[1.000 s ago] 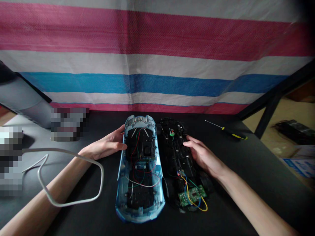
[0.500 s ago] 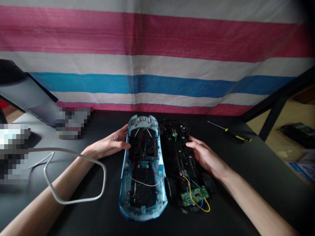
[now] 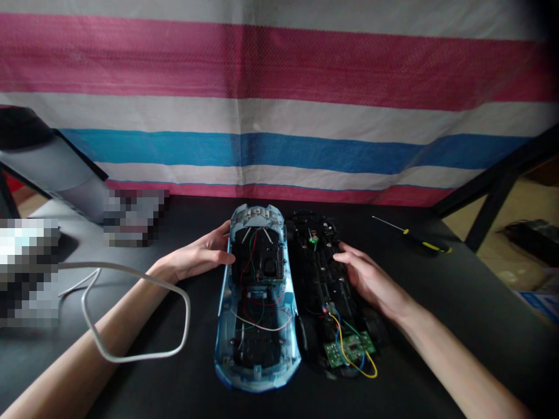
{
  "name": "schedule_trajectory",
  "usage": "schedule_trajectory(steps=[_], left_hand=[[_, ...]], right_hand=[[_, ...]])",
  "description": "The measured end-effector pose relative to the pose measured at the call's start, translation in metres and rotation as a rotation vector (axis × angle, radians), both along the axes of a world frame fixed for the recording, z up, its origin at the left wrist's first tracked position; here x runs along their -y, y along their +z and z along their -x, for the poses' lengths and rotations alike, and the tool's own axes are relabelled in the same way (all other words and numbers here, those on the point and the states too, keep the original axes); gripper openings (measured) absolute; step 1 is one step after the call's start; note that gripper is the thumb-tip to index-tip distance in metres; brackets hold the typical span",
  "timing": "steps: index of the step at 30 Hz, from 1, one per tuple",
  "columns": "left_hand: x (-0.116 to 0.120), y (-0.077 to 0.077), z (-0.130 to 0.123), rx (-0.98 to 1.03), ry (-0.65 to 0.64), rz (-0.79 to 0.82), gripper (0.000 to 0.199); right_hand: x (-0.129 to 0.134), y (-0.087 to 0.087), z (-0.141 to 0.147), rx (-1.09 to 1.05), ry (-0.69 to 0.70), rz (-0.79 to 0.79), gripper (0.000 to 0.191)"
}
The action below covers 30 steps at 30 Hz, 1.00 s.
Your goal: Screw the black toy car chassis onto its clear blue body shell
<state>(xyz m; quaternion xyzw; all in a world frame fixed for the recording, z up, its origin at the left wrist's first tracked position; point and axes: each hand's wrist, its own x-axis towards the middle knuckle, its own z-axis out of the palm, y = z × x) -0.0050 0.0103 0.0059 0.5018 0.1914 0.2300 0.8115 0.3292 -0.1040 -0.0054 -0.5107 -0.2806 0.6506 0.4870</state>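
Upturned in the middle of the table lies a light blue toy car body shell [image 3: 225,343], its inside showing black parts and thin red, green and white wires. My left hand [image 3: 203,255] grips the shell's left edge, thumb on the rim and fingers partly hidden behind it. Close along the shell's right side lies the black toy car chassis [image 3: 321,273]. A green circuit board [image 3: 349,349] with yellow and blue wires sits at its near end. My right hand [image 3: 364,273] holds the chassis by its right side, thumb on top, the other fingers mostly hidden.
A screwdriver [image 3: 419,239] with a black and yellow handle lies at the right. A white cable [image 3: 187,314] loops over my left forearm. A grey cylindrical object [image 3: 74,180] and blurred-out items stand at the left. A striped sheet [image 3: 279,151] hangs behind the table.
The whole view has shifted slightly, so everything appears a little further right. Both hands keep their hold on the shell and the chassis, which stay side by side.
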Motion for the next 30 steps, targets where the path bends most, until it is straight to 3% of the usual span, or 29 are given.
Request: schedule_trajectory(steps=[12,30], left_hand=[[0.0021,0.0035,-0.0023,0.007,0.019,0.000,0.087],[0.0010,0.0005,-0.0010,0.005,0.019,0.000,0.087]], right_hand=[[-0.0015,-0.0023,-0.0003,0.008,-0.057,0.032,0.046],[-0.0020,0.0000,0.0007,-0.031,-0.005,0.010,0.041]])
